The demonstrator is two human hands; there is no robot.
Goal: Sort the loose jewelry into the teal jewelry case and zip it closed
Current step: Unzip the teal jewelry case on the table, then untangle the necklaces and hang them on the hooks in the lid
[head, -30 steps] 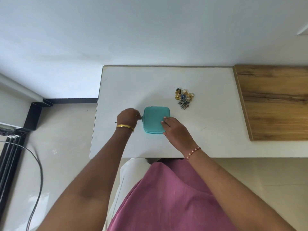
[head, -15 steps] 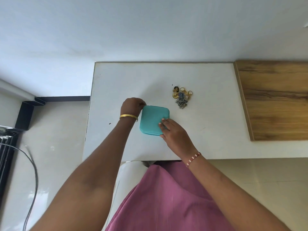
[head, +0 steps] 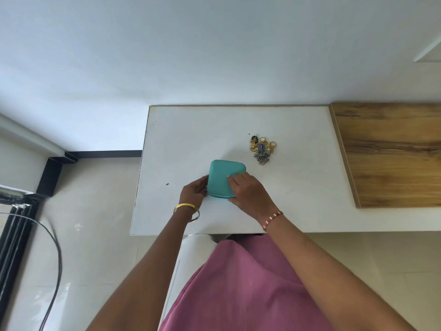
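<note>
The teal jewelry case (head: 223,174) lies shut on the white table (head: 191,130), near its front edge. My left hand (head: 193,191) is curled against the case's left edge by the near-left corner, pinching at the zipper line; the pull is hidden under the fingers. My right hand (head: 250,193) rests flat on the lid's right half and presses it down, thumb at the near edge. A small heap of loose jewelry (head: 262,149), gold rings and silver-blue pieces, lies on the table beyond and to the right of the case, untouched by either hand.
A wooden surface (head: 391,154) adjoins the table on the right. A small dark speck (head: 167,184) lies near the table's left edge. On the floor at left run a black frame (head: 51,174) and a cable (head: 56,247). The white wall stands behind the table.
My left hand went from the case's left side up to its far-left corner, then back along the left edge to the near-left corner. My right hand stayed on the lid.
</note>
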